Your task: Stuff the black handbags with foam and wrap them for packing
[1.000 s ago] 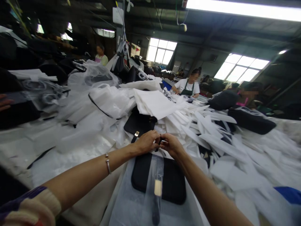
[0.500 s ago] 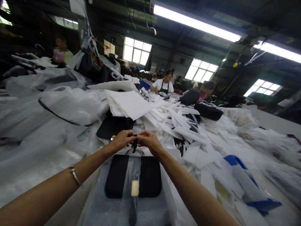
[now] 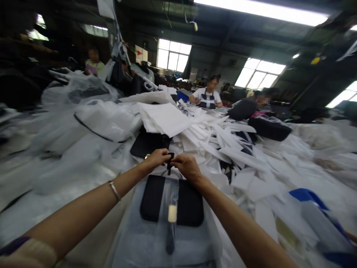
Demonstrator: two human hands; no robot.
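A black bag (image 3: 152, 201) lies in front of me, partly covered by translucent wrapping with a strip running down its middle. Over the strip sits a pale gold clasp (image 3: 172, 214). Just beyond the bag's top edge, my left hand (image 3: 157, 158) pinches a short black strap (image 3: 169, 166) from the left. My right hand (image 3: 189, 167) has its fingertips closed on the same strap from the right. The strap's lower end hangs toward the bag; how it is joined there I cannot tell. Another black bag (image 3: 149, 143) lies behind my left hand.
White foam sheets (image 3: 164, 117) and loose white strips (image 3: 220, 137) pile up beyond my hands. Clear plastic bags (image 3: 108, 119) heap at the left. A blue-and-white piece (image 3: 309, 195) lies at the right. Across the pile, a co-worker (image 3: 208, 93) holds a dark item.
The view has swung left, so everything sits farther right. Both my hands keep their pinch on the strap, which now stands straighter. The co-worker opposite has raised a dark item with white bands.
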